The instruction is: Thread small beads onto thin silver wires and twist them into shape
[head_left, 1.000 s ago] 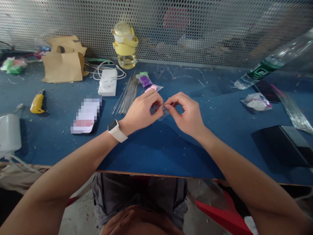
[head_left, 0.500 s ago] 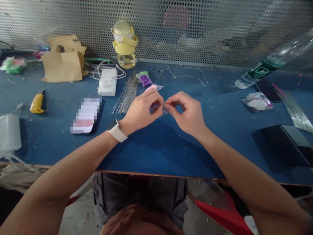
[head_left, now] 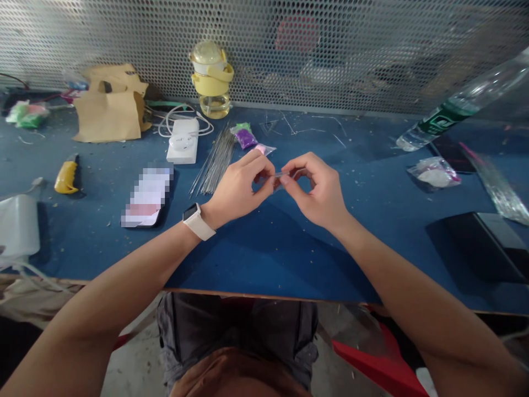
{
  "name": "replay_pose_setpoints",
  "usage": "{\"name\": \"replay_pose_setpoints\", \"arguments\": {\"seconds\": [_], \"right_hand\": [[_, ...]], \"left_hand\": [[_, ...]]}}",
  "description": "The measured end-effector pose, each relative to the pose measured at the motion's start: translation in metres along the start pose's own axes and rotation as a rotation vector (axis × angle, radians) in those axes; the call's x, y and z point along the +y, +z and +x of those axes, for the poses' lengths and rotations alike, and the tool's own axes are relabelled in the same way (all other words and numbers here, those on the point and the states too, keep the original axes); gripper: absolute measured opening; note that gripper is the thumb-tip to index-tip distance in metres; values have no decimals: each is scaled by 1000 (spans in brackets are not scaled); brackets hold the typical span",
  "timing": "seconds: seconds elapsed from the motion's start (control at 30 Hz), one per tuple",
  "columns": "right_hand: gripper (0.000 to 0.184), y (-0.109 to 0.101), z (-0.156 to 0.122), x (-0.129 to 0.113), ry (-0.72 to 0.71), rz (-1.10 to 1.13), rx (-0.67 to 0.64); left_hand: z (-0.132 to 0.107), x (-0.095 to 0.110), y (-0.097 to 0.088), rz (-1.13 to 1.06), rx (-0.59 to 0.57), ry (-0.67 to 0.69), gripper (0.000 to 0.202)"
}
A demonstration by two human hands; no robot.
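Observation:
Over the blue table, my left hand [head_left: 243,184] and my right hand [head_left: 316,190] meet with thumbs and forefingers pinched. Stretched between the fingertips is a small clear plastic bag [head_left: 278,176], largely covered by them. Whether anything is in it I cannot tell. Just behind my left hand lie a bundle of thin metal wires [head_left: 215,160], a purple packet [head_left: 245,138] with a green one touching it, and a pink packet [head_left: 260,149] partly hidden by the knuckles.
A phone [head_left: 149,196], a yellow-handled cutter [head_left: 66,176], a white power bank [head_left: 182,142] with cable, and brown paper [head_left: 108,116] occupy the left. A yellow drink bottle [head_left: 212,82] stands at the mesh wall. Rightward are a tilted water bottle [head_left: 438,121] and a black box [head_left: 483,245].
More of the clear bag's edge shows between my fingertips, drawn out flat. My right fingers have shifted slightly, and both hands keep their pinch. The view has moved a little.

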State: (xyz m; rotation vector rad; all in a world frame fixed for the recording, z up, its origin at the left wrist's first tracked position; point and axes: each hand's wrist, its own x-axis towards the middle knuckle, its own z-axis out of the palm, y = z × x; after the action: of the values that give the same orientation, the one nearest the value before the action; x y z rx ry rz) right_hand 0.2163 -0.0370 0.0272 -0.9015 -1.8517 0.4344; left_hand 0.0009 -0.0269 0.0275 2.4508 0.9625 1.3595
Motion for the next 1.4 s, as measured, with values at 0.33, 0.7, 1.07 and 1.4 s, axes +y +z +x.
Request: {"name": "replay_pose_setpoints", "arguments": {"seconds": [0.33, 0.7, 1.07, 1.4], "right_hand": [[37, 0, 1, 2, 41, 1, 44], [30, -1, 1, 2, 12, -20, 52], [34, -3, 3, 9, 44, -18, 75], [44, -6, 6, 28, 156, 38, 75]], "left_hand": [[0, -6, -1, 45, -1, -9, 13], [0, -7, 0, 39, 4, -6, 14], [0, -11, 1, 85, 45, -40, 16], [4, 35, -17, 294, -1, 66, 15]]}}
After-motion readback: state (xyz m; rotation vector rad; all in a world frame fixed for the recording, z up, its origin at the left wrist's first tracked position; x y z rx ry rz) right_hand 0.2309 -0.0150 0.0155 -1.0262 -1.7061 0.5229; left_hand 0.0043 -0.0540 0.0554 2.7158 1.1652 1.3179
